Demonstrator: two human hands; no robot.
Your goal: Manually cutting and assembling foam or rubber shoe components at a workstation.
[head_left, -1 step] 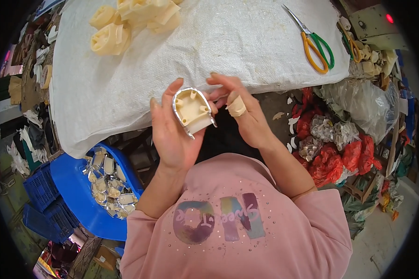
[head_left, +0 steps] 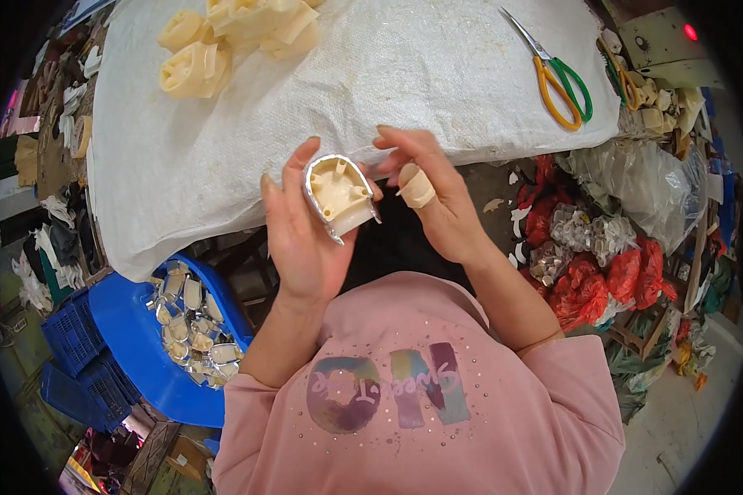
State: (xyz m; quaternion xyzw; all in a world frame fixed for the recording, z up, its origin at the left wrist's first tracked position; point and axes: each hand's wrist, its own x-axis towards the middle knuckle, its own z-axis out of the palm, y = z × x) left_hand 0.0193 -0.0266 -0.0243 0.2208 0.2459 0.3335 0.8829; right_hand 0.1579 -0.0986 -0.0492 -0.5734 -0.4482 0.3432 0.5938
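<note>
My left hand (head_left: 295, 239) is closed round a cream plastic part (head_left: 341, 194) with a shiny chrome rim. The part is U-shaped, and its hollow side with small round posts faces up. Just right of it is my right hand (head_left: 437, 194), its fingers bent but apart, with nothing visible between them. Beige tape (head_left: 416, 186) is wrapped round the right thumb. Whether the right fingertips touch the part's edge is unclear.
A white woven sheet (head_left: 305, 107) covers the table ahead. Cream tape rolls (head_left: 196, 70) lie at its far left, scissors (head_left: 557, 82) at its right. Lower left, a blue basin (head_left: 140, 346) holds several chrome-rimmed parts. Red bags (head_left: 582, 289) lie on the right.
My right hand has shifted slightly, its index finger a little higher and its taped thumb a little to the left. The left hand and the plastic part are almost unchanged.
</note>
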